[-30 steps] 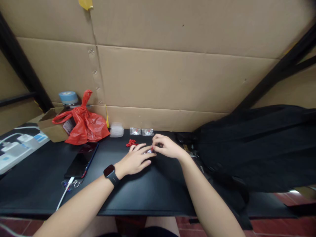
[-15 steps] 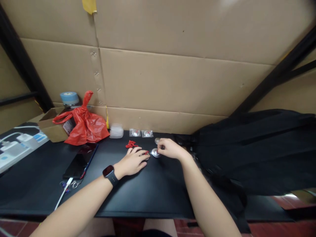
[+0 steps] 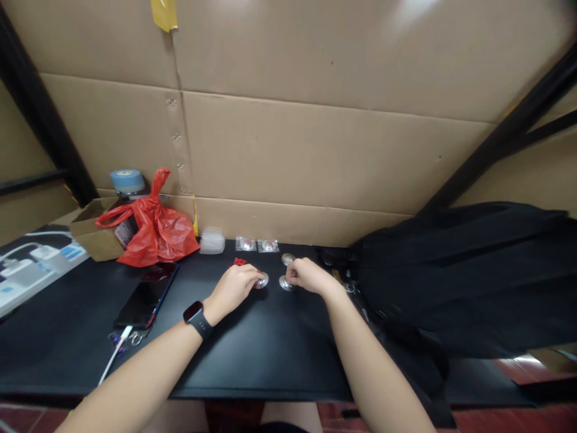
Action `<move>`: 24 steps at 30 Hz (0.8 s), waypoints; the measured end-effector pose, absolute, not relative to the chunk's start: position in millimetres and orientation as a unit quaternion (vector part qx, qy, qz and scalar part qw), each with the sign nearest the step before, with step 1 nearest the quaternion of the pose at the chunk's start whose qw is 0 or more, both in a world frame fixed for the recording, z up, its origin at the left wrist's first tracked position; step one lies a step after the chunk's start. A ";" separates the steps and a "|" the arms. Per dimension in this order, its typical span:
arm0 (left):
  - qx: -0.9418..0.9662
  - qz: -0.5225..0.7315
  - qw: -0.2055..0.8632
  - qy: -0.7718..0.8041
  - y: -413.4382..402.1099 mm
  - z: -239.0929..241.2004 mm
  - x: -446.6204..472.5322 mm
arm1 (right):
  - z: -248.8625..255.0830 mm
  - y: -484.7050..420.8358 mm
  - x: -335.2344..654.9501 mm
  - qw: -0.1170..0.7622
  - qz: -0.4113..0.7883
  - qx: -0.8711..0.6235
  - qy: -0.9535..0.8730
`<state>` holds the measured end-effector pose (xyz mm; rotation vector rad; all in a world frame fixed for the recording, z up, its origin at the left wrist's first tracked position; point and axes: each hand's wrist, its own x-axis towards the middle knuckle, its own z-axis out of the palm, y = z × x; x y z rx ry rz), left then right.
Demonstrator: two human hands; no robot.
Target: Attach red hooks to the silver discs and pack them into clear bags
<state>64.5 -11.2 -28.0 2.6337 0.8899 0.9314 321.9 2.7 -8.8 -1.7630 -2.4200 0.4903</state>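
Observation:
A small shiny metal disc with a raised middle, shaped like a finger cymbal (image 3: 262,281), lies on the black desktop, and the bent fingers of my left hand (image 3: 234,287) pinch its top. To the right, my right hand (image 3: 310,275) has its fingertips closed at the middle of a second metal disc (image 3: 285,283). Just behind that one rests a third disc (image 3: 287,259), partly covered by my right hand. A bundle of red cord (image 3: 238,262) shows behind my left fingers. Two similar discs in clear packets (image 3: 246,243) lie by the cardboard wall.
Clear plastic boxes (image 3: 211,240), a knotted red bag (image 3: 157,231) and an open carton (image 3: 97,237) stand at the back left. A phone (image 3: 148,294) on a white cable lies nearer, beside a power strip (image 3: 40,270). A black backpack (image 3: 464,276) fills the right side.
My left hand has drawn its spread fingers together onto the left disc and shifted slightly left, now covering more of the red cord. My right hand stays at its disc, its fingers slightly shifted.

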 end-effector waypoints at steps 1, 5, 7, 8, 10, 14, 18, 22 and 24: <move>0.882 0.335 0.120 0.309 -11.5 -28.1 64.3 | -9.1 2.8 322.7 0.048 0.161 -0.586 -0.793; 0.832 0.399 0.182 0.339 -13.3 -26.5 65.2 | -6.6 1.5 319.0 0.079 0.173 -0.541 -0.820; 0.808 0.423 0.208 0.354 -13.3 -25.8 66.2 | -4.7 -0.4 310.2 0.150 0.188 -0.478 -0.845; 0.795 0.435 0.221 0.360 -13.1 -25.7 66.7 | -4.4 -1.5 304.2 0.195 0.201 -0.449 -0.848; 0.774 0.455 0.247 0.366 -12.6 -25.7 67.7 | -6.1 -3.9 290.7 0.279 0.251 -0.414 -0.829; 0.744 0.482 0.285 0.366 -12.5 -25.6 68.5 | -17.1 -7.3 266.3 0.379 0.400 -0.394 -0.736; 0.736 0.491 0.291 0.365 -13.6 -26.0 68.3 | -25.2 -9.9 254.3 0.421 0.495 -0.385 -0.655; 0.736 0.492 0.263 0.385 -14.5 -25.1 67.6 | -23.3 -13.3 251.8 0.451 0.550 -0.374 -0.595; 0.737 0.486 0.251 0.397 -15.2 -23.6 67.2 | -21.1 -14.4 251.9 0.451 0.565 -0.374 -0.581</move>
